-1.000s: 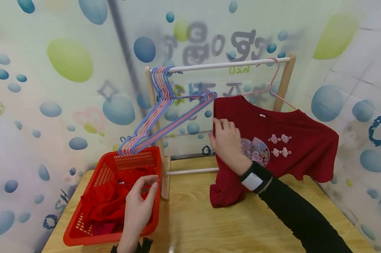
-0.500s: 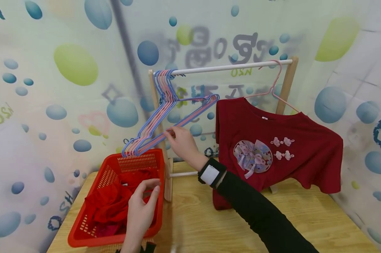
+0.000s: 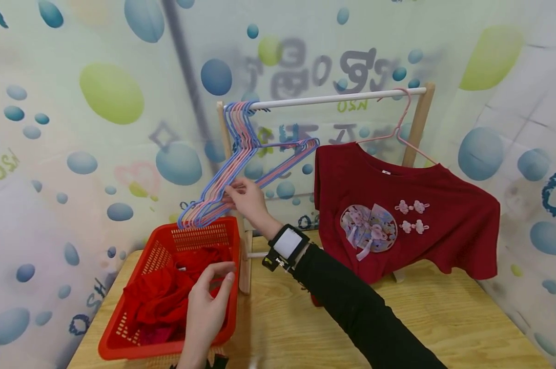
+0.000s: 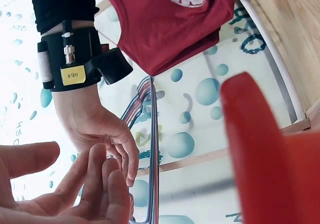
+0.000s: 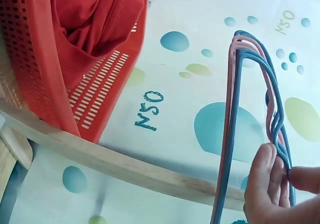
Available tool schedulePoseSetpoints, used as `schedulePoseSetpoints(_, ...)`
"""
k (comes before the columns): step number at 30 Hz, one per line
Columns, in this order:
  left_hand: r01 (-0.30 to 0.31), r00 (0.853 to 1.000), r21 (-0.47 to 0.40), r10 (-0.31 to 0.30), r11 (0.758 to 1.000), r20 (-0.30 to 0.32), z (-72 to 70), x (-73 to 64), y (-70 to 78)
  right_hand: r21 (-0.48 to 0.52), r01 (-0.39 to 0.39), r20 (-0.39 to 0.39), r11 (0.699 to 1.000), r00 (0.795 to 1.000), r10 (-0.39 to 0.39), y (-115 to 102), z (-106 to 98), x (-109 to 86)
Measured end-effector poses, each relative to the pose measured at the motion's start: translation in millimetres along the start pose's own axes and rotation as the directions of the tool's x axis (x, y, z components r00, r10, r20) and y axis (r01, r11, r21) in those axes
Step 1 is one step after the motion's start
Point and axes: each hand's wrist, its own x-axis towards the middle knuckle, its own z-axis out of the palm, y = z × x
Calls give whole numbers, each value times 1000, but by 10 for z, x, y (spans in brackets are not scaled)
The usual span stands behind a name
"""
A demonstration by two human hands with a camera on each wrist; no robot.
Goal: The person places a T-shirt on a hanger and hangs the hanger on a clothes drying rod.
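Note:
Several blue and pink clothes hangers hang bunched at the left end of the rack's rail. My right hand is at their near side, and in the right wrist view its thumb and fingers pinch the outer blue hanger. Over the red basket's right side, my left hand is held with loosely bent fingers and nothing in it. A dark red T-shirt with a round floral patch hangs from a pink hanger on the right of the rail.
The red plastic basket at the left contains crumpled red clothes. A rack with wooden posts and a white top rail stands on the wooden table. Behind it hangs a patterned backdrop.
My right hand has left the T-shirt's left side, moved left to the bunch of hangers and taken hold of one. My left hand has stayed over the basket.

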Motion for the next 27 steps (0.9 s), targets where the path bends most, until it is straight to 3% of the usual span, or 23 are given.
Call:
schedulePoseSetpoints(4,17,1000,-4,-17,1000,-3,-2,6,-11,104,-103,52,989,994,98,-31,-14,7)
schedulePoseSetpoints(9,8,1000,-9,-8,1000,-4,11,13,-19,237,-211,157,948,972,177,-121,-24,19)
schedulePoseSetpoints(15,30,1000,4,-30,1000,5,26,11,-13,312,-221,188,924,968,168,-167,-38,18)
schedulePoseSetpoints(22,30,1000,7,-30,1000,4,27,4,-19,353,-182,263,918,961,89,-188,-33,-29)
schedulePoseSetpoints(27,19,1000,2,-19,1000,-1,18,2,-25,369,-169,236,914,968,84,-192,-15,-57)
